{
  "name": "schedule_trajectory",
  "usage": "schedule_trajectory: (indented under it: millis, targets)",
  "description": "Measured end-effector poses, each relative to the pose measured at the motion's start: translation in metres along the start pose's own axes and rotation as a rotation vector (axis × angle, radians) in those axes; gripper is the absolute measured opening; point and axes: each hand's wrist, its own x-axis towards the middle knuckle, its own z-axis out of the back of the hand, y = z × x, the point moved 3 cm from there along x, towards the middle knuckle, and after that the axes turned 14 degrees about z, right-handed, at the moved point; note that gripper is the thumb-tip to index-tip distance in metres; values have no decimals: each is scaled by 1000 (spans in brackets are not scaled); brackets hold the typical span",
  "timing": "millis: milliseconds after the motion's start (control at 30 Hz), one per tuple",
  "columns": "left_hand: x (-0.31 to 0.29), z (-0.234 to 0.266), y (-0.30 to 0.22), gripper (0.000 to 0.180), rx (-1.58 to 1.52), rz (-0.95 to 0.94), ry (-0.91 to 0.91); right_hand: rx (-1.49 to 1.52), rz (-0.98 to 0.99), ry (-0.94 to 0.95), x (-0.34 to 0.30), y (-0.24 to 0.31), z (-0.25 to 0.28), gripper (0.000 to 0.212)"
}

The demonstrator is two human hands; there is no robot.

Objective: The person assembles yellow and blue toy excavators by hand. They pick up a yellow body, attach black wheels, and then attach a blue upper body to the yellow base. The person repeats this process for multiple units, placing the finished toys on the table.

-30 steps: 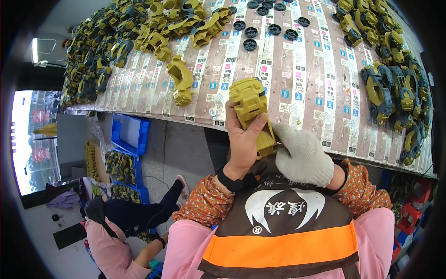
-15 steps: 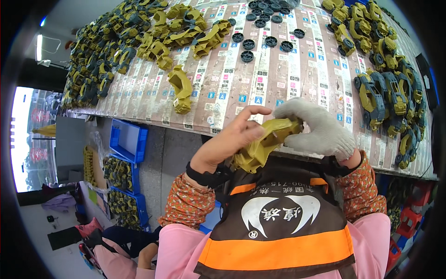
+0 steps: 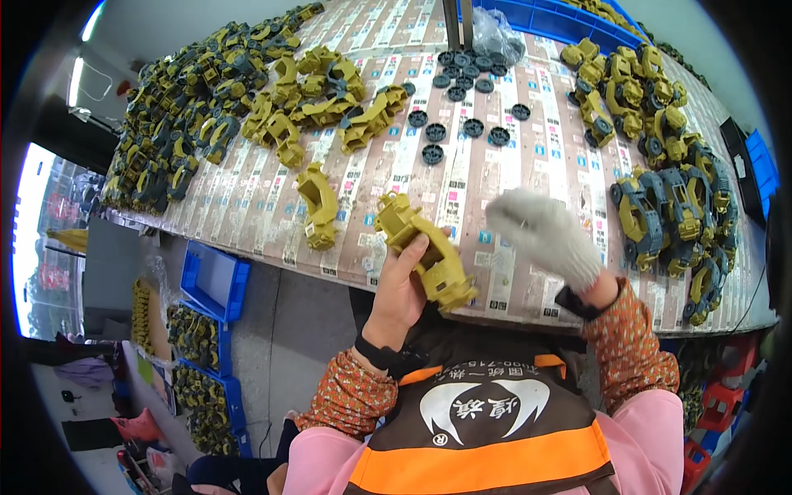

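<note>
Toy car body (image 3: 445, 279) is pinched by left fingers (image 3: 409, 257) only, could get dropped if bumped; right fingers (image 3: 513, 219) can't be read.

The apron (image 3: 487, 429) bears white print, upside down here: a small line of characters above a row of digits, then larger characters between two curved white shapes. Printed strips (image 3: 459, 186) on the table (image 3: 554, 175) show blue squares (image 3: 484, 237) and pink and black marks, mostly too small to read.
</note>
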Motion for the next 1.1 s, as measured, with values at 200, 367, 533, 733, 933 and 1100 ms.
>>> schedule_trajectory:
  millis: [200, 367, 533, 733, 933, 1100]
  targets:
    - [7, 6, 7, 53, 28, 36, -57, -500, -100, -154, 83, -114, 27, 26]
    - [10, 12, 6, 61, 116, 31, -63, -662, -153, 46, 105, -155, 9, 30]
    - [1, 17, 7, 63, 108, 63, -92, -562, -157, 74, 88, -107, 3, 23]
    - [-5, 10, 21, 54, 174, 11, -70, 219, -183, 5, 26, -6, -27, 25]
    - [-13, -11, 29, 53, 163, 9, 3, 350, -169, -235, -18, 19, -55, 32]
    - [-13, -12, 36, 63, 306, -93, -52, 366, -216, -271, -31, 23, -59, 35]
